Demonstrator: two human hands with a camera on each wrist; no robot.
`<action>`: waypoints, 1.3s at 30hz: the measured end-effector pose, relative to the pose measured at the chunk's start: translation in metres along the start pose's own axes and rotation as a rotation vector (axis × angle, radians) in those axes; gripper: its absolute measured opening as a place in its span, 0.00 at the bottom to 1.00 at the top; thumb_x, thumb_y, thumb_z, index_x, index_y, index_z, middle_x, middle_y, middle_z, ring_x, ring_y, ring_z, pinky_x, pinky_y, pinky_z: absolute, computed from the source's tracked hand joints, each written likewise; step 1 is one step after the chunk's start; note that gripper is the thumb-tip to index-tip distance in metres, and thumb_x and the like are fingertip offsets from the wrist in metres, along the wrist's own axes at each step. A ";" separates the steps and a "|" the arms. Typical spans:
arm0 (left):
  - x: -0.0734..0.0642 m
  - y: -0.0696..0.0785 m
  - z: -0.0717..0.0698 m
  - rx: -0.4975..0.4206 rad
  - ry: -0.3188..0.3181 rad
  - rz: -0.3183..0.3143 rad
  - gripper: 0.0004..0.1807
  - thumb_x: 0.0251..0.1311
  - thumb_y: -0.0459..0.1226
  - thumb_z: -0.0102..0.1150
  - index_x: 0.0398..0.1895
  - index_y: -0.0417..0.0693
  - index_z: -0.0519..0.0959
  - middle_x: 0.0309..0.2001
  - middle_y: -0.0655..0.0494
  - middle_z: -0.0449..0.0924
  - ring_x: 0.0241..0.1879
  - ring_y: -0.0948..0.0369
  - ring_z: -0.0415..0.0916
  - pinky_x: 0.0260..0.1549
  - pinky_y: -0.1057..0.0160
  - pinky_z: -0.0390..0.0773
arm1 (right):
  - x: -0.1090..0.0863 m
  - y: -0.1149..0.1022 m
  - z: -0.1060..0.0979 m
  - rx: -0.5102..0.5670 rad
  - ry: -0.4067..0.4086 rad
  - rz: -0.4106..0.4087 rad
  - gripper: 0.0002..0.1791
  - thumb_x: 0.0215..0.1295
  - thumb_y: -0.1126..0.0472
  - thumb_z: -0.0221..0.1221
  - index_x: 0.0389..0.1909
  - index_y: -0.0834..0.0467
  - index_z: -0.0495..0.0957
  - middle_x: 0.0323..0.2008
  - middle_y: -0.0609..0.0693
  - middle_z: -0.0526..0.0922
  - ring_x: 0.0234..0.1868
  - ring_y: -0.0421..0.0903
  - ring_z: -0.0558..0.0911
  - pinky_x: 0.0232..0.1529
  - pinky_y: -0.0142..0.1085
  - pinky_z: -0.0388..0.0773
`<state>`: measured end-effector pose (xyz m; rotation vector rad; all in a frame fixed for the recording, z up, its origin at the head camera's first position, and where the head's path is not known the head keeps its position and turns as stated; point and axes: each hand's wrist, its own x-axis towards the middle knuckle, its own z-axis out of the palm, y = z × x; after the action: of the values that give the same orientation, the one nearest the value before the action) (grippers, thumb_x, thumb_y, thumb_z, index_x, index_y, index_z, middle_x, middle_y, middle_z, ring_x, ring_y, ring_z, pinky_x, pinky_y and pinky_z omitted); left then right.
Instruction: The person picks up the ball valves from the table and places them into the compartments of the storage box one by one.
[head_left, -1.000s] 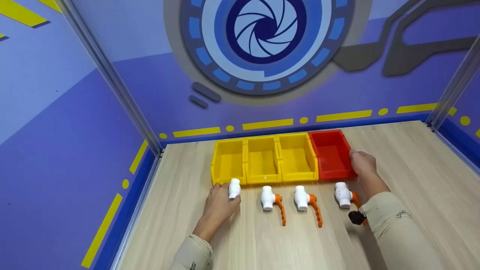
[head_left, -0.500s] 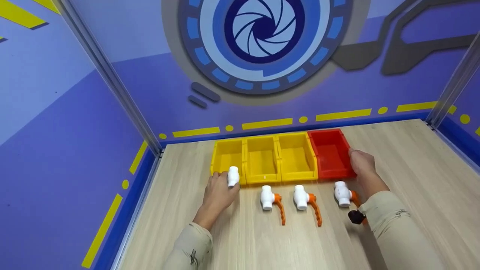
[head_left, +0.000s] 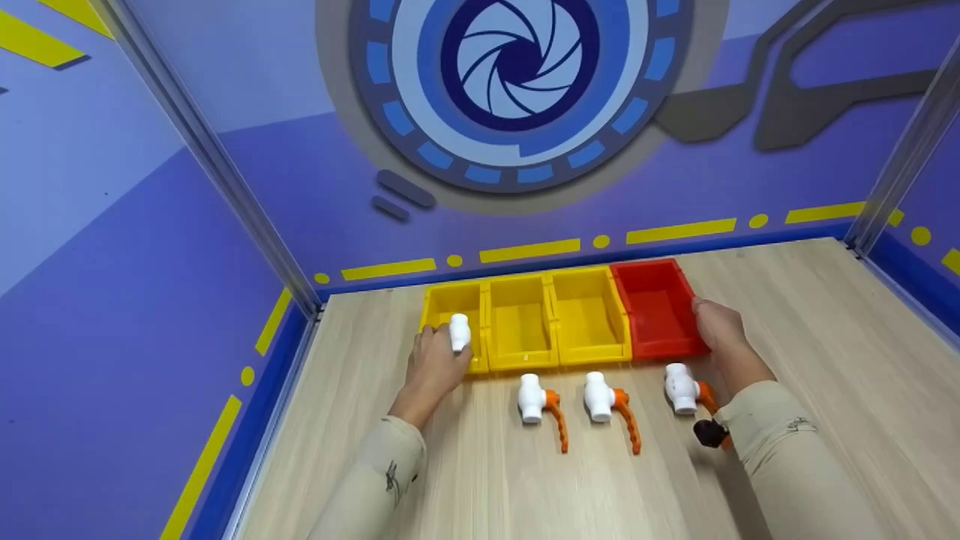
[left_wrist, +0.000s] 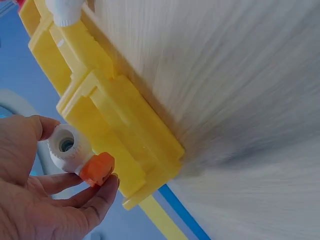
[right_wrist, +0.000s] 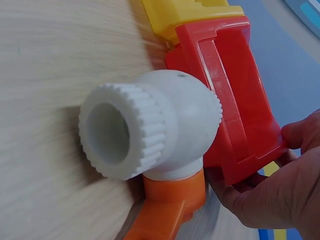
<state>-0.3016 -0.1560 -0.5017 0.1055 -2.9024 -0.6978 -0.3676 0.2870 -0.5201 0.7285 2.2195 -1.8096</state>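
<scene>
My left hand [head_left: 435, 367] holds a white ball valve [head_left: 459, 332] over the front of the leftmost yellow bin [head_left: 428, 307]. In the left wrist view, the thumb and fingers pinch the valve's white body [left_wrist: 66, 150], and its orange handle [left_wrist: 98, 169] lies by the fingertips. At the right end of the bin row, my right hand [head_left: 722, 326] grips the side of a red bin [head_left: 660, 311], thumb at the rim and fingers around the wall. Nearest that hand on the table lies another white ball valve [right_wrist: 175, 117] with an orange handle, partly hidden by the sleeve in the head view.
Two more yellow bins [head_left: 520, 319] stand between the leftmost bin and the red one. In front of the row, two white valves [head_left: 531, 399] with orange handles lie on the wooden table [head_left: 517, 495]. Printed wall panels [head_left: 285, 172] enclose the back and sides.
My left hand has moved forward with the valve, from in front of the leftmost yellow bin to over its front part. The right hand has stayed on the red bin.
</scene>
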 end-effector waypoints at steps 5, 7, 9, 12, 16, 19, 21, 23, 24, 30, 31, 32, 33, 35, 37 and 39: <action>0.016 0.001 0.005 -0.012 -0.056 -0.043 0.27 0.75 0.47 0.61 0.66 0.35 0.77 0.55 0.41 0.78 0.54 0.49 0.75 0.60 0.47 0.79 | -0.002 0.001 0.002 -0.007 0.021 -0.022 0.42 0.80 0.42 0.35 0.84 0.63 0.54 0.83 0.58 0.58 0.76 0.54 0.62 0.82 0.48 0.59; 0.023 0.002 0.007 -0.013 -0.083 -0.070 0.28 0.77 0.47 0.60 0.68 0.35 0.76 0.57 0.40 0.76 0.55 0.49 0.73 0.63 0.47 0.78 | -0.002 0.002 0.003 0.001 0.025 -0.023 0.41 0.80 0.42 0.35 0.84 0.63 0.55 0.82 0.58 0.59 0.75 0.54 0.63 0.81 0.47 0.60; 0.028 0.003 0.009 -0.011 -0.107 -0.093 0.28 0.77 0.47 0.59 0.69 0.35 0.75 0.59 0.40 0.75 0.57 0.48 0.73 0.65 0.47 0.77 | -0.001 0.002 0.004 0.009 0.025 -0.016 0.40 0.81 0.42 0.35 0.84 0.62 0.55 0.82 0.57 0.59 0.75 0.53 0.63 0.81 0.48 0.60; 0.036 0.005 0.013 0.000 -0.127 -0.108 0.28 0.78 0.46 0.59 0.69 0.35 0.74 0.60 0.38 0.75 0.58 0.47 0.72 0.66 0.46 0.76 | -0.001 0.002 0.004 0.048 0.009 0.013 0.39 0.82 0.42 0.36 0.86 0.58 0.53 0.83 0.56 0.58 0.77 0.53 0.62 0.82 0.48 0.59; 0.042 0.004 0.018 0.044 -0.130 -0.093 0.26 0.79 0.46 0.57 0.66 0.34 0.76 0.59 0.37 0.75 0.59 0.45 0.73 0.65 0.46 0.75 | -0.001 0.000 0.004 0.088 0.003 0.047 0.38 0.82 0.43 0.37 0.86 0.56 0.52 0.84 0.53 0.57 0.78 0.52 0.61 0.83 0.47 0.57; 0.046 0.005 0.023 0.077 -0.143 -0.082 0.24 0.79 0.45 0.57 0.65 0.34 0.77 0.59 0.36 0.75 0.59 0.44 0.73 0.66 0.46 0.74 | -0.002 -0.001 0.005 0.081 0.023 0.050 0.38 0.81 0.44 0.37 0.85 0.57 0.54 0.82 0.52 0.59 0.75 0.50 0.63 0.79 0.45 0.59; 0.048 0.004 0.026 0.105 -0.157 -0.082 0.24 0.79 0.45 0.57 0.66 0.35 0.77 0.60 0.37 0.75 0.60 0.43 0.73 0.67 0.46 0.74 | -0.002 -0.001 0.005 0.061 0.040 0.036 0.38 0.81 0.44 0.37 0.84 0.59 0.56 0.79 0.53 0.61 0.73 0.50 0.63 0.76 0.44 0.61; 0.050 0.004 0.030 0.131 -0.172 -0.085 0.24 0.79 0.45 0.57 0.66 0.35 0.76 0.60 0.37 0.75 0.60 0.43 0.72 0.68 0.47 0.73 | -0.003 0.000 0.006 0.087 0.032 0.041 0.38 0.80 0.43 0.38 0.85 0.57 0.56 0.79 0.52 0.61 0.72 0.49 0.63 0.75 0.44 0.62; 0.050 0.003 0.031 0.145 -0.176 -0.084 0.24 0.79 0.45 0.57 0.66 0.36 0.76 0.60 0.37 0.75 0.60 0.44 0.72 0.68 0.47 0.73 | -0.004 0.000 0.007 0.101 0.026 0.043 0.38 0.80 0.42 0.39 0.85 0.56 0.56 0.79 0.51 0.61 0.73 0.49 0.63 0.75 0.44 0.62; 0.051 0.000 0.038 0.217 -0.159 -0.033 0.22 0.78 0.44 0.57 0.63 0.35 0.79 0.55 0.38 0.78 0.56 0.44 0.74 0.65 0.48 0.75 | -0.009 0.002 0.009 0.235 -0.029 0.071 0.38 0.80 0.38 0.42 0.86 0.48 0.54 0.83 0.48 0.56 0.77 0.52 0.62 0.80 0.49 0.62; 0.050 -0.001 0.039 0.223 -0.154 -0.025 0.21 0.78 0.43 0.57 0.62 0.35 0.79 0.54 0.38 0.78 0.55 0.44 0.75 0.64 0.48 0.75 | -0.010 0.002 0.009 0.251 -0.037 0.074 0.38 0.80 0.38 0.43 0.86 0.47 0.55 0.83 0.48 0.55 0.77 0.52 0.61 0.80 0.50 0.62; 0.050 -0.001 0.040 0.229 -0.151 -0.019 0.21 0.78 0.43 0.58 0.62 0.35 0.79 0.54 0.37 0.79 0.55 0.44 0.75 0.64 0.48 0.75 | -0.010 0.003 0.009 0.270 -0.045 0.076 0.38 0.80 0.38 0.43 0.86 0.46 0.55 0.83 0.48 0.54 0.78 0.53 0.61 0.80 0.51 0.62; 0.050 -0.001 0.040 0.233 -0.149 -0.016 0.21 0.77 0.43 0.58 0.61 0.35 0.80 0.54 0.37 0.79 0.55 0.44 0.76 0.64 0.48 0.75 | -0.010 0.003 0.009 0.288 -0.057 0.081 0.38 0.80 0.38 0.43 0.86 0.45 0.55 0.83 0.48 0.54 0.78 0.53 0.61 0.80 0.52 0.62; 0.049 -0.002 0.042 0.235 -0.152 -0.021 0.21 0.78 0.43 0.58 0.62 0.35 0.79 0.54 0.37 0.78 0.56 0.44 0.76 0.64 0.48 0.75 | -0.010 0.004 0.009 0.283 -0.060 0.076 0.38 0.80 0.38 0.43 0.86 0.45 0.54 0.84 0.48 0.53 0.79 0.54 0.60 0.81 0.52 0.62; 0.050 -0.002 0.043 0.234 -0.147 -0.022 0.22 0.77 0.44 0.59 0.62 0.35 0.79 0.55 0.37 0.78 0.56 0.44 0.76 0.64 0.48 0.75 | -0.010 0.004 0.009 0.273 -0.063 0.074 0.38 0.81 0.38 0.42 0.87 0.44 0.52 0.85 0.49 0.52 0.81 0.54 0.59 0.82 0.53 0.60; 0.050 -0.002 0.044 0.229 -0.143 -0.023 0.22 0.77 0.44 0.60 0.62 0.35 0.79 0.55 0.37 0.78 0.56 0.43 0.76 0.64 0.47 0.75 | -0.010 0.004 0.009 0.270 -0.064 0.079 0.38 0.81 0.38 0.42 0.87 0.44 0.51 0.86 0.49 0.52 0.82 0.54 0.58 0.83 0.54 0.60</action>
<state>-0.3584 -0.1437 -0.5351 0.1202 -3.1138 -0.3887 -0.3584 0.2765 -0.5218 0.7819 1.9000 -2.0846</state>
